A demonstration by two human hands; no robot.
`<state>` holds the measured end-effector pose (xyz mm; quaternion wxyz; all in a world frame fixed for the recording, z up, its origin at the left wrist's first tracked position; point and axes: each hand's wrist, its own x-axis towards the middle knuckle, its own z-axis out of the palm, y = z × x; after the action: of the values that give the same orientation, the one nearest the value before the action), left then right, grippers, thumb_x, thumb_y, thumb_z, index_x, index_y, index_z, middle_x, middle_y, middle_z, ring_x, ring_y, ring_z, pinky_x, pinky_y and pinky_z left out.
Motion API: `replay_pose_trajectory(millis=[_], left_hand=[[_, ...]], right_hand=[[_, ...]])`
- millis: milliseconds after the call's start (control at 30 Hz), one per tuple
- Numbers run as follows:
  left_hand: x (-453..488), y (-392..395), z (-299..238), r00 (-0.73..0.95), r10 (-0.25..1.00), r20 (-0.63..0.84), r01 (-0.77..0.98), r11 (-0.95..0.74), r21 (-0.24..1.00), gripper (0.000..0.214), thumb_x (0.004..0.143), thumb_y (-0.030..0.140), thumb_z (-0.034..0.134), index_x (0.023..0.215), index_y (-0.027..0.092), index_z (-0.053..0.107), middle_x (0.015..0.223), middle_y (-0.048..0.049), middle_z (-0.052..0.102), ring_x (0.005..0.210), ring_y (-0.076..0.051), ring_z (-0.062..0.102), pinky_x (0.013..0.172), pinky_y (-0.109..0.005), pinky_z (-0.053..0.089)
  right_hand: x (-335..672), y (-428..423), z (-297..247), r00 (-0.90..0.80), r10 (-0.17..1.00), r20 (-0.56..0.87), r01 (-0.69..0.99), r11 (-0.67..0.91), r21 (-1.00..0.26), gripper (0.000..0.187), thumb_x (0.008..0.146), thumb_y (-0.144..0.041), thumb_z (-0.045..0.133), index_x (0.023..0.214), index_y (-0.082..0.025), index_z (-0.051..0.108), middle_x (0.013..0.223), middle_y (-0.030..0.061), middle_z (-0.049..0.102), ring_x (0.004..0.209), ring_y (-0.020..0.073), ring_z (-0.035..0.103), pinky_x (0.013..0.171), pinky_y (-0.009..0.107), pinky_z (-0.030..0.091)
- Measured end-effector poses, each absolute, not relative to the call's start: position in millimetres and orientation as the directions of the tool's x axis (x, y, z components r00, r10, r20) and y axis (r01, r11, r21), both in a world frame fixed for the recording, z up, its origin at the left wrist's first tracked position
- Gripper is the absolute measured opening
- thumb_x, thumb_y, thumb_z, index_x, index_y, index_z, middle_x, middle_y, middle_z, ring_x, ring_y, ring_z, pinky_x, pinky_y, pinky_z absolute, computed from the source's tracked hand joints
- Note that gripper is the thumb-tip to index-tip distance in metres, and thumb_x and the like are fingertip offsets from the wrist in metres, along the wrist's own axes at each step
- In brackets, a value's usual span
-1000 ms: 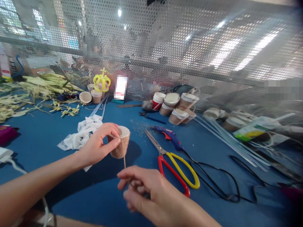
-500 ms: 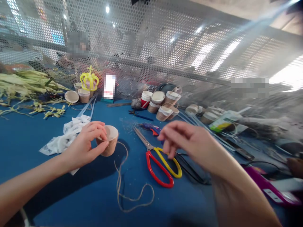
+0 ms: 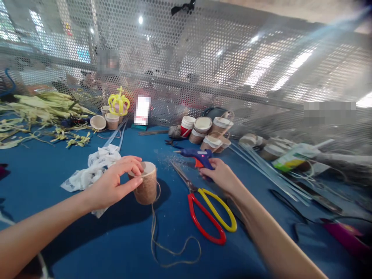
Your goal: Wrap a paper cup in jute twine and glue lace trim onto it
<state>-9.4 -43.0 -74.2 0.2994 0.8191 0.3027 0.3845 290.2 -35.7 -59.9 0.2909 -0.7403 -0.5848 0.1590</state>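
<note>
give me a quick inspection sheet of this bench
surface: blue table, shadowed near the arms
job's things: cup, upright, wrapped in twine that trails off in loops; glue gun
clutter: scissors, plastic bag, spare cups, leaves, yellow crown, glue sticks
hands: left hand grips the cup; right hand grips the glue gun
cables: black cable on the right
surroundings: mesh screen; a person behind it
</note>
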Motion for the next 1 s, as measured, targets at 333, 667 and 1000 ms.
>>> replay_pose_trajectory(millis=[333,667,1000], left_hand=[[-7.9,-38.1,-79.0,0.493,0.766,0.413,0.215,-0.568,0.795,0.010,0.082,0.019,0.048,0.073,0.018,0.051,0.093,-0.0070,0.058,0.112,-0.021,0.046,0.097,-0.041,0.034],[-3.1,-44.5,-79.3,0.461,0.777,0.429,0.230,-0.572,0.787,0.013,0.083,0.020,0.047,0.070,0.018,0.049,0.085,-0.0057,0.058,0.104,-0.021,0.050,0.088,-0.039,0.040],[-1.6,-47.6,-80.7,0.454,0.790,0.411,0.209,-0.543,0.813,0.012,0.082,0.017,0.048,0.071,0.017,0.049,0.090,-0.0073,0.059,0.107,-0.021,0.050,0.089,-0.037,0.040]], right_hand=[[217.3,-106.0,-27.9,0.004,1.000,-0.016,0.480,-0.016,-0.877,0.021,0.075,-0.034,0.056,0.082,-0.016,0.064,0.052,-0.0015,0.059,0.042,0.0095,0.051,0.045,0.022,0.044],[209.1,-119.8,-42.5,0.038,0.993,0.113,0.559,0.073,-0.826,0.016,0.072,-0.035,0.062,0.060,-0.024,0.060,0.042,-0.0017,0.056,0.041,0.0167,0.057,0.044,0.028,0.052],[205.3,-115.5,-55.3,0.001,0.981,0.194,0.580,0.158,-0.799,0.013,0.077,-0.036,0.057,0.073,-0.025,0.063,0.046,0.0003,0.056,0.073,0.0246,0.066,0.070,0.037,0.053]])
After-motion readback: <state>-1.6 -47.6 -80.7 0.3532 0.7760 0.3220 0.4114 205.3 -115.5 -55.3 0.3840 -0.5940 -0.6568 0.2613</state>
